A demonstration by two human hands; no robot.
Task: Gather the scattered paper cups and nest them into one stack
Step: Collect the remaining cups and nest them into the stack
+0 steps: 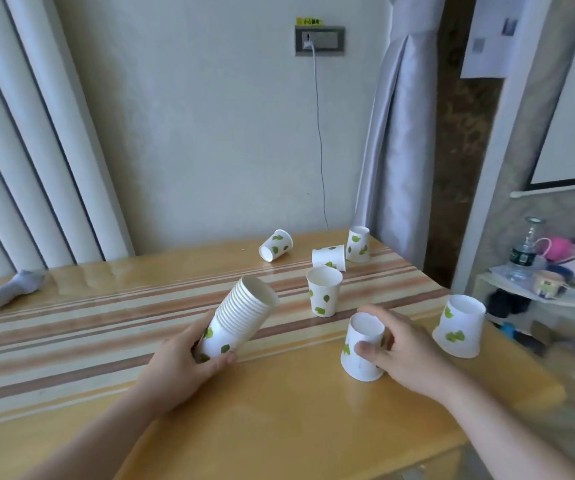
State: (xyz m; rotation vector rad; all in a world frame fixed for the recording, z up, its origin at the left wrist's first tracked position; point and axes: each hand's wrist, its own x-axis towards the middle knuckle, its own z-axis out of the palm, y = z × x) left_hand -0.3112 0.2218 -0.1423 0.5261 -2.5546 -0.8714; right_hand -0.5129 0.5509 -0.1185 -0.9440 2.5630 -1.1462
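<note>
My left hand (182, 358) grips the base of a nested stack of white paper cups with green leaf prints (241, 317), tilted so its open end points up and to the right. My right hand (403, 351) wraps around a single upside-down cup (362, 348) standing on the wooden table (279, 410). Another upside-down cup (459, 327) stands near the table's right edge. An upright cup (324, 291) sits in the middle. Further back, one cup (329, 258) lies on its side, one (358, 244) stands upside down, and one (275, 245) lies on its side.
A grey sock (12, 294) lies at the table's far left. A cable (320, 140) hangs from a wall socket down behind the table. A curtain (393, 133) hangs at the back right. A cluttered shelf with a water bottle (523, 254) stands to the right.
</note>
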